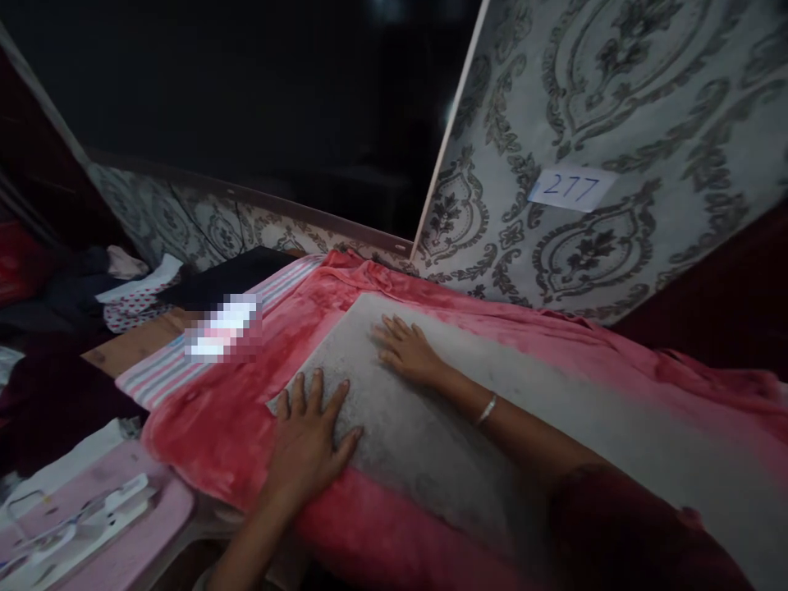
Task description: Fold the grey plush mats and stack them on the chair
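A long grey cloth (394, 427) lies spread over a red and pink plush blanket (209, 435). My left hand (311, 439) rests near the cloth's left corner, fingers spread, partly over the blanket's edge. Farther back on the grey cloth is my right hand (406, 349), palm down with its fingers stretched out and slightly blurred. A silver bangle (487, 410) circles the right wrist. Neither hand grips anything. The right forearm and its dark red sleeve cover part of the cloth.
A striped cloth (153, 373) with a blurred-out bright patch lies left of the blanket. A pink table (166, 501) bearing white items stands at lower left. Folded clothes (132, 304) lie behind. A large dark screen (277, 98) and patterned wall (510, 107) rise at the back.
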A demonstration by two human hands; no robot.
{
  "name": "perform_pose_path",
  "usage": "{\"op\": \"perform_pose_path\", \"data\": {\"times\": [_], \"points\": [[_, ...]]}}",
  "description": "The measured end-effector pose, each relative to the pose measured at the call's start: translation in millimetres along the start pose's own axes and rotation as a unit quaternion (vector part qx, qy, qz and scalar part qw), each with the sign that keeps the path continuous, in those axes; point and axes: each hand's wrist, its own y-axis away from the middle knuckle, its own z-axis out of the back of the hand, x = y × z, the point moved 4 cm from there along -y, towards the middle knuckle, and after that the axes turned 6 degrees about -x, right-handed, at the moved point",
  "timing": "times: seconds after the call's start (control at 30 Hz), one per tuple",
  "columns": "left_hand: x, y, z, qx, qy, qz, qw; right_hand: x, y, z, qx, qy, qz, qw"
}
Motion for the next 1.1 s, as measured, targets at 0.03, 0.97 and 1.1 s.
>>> {"op": "perform_pose_path", "data": {"times": [0.03,0.97,1.1], "points": [[-1,-1,1,0.003,-0.004,0.000,1.000,-1,26,2,0.005,-0.003,0.015,1.000],[-266,-180,-91,0.238,0.094,-0.445,0.858,2,257,13,-0.003,-0.164,0.052,0.985],[-266,-222,-113,0.212,0.059,-0.406,0.887,0,257,16,-0.010,-0.183,0.056,0.981]]}}
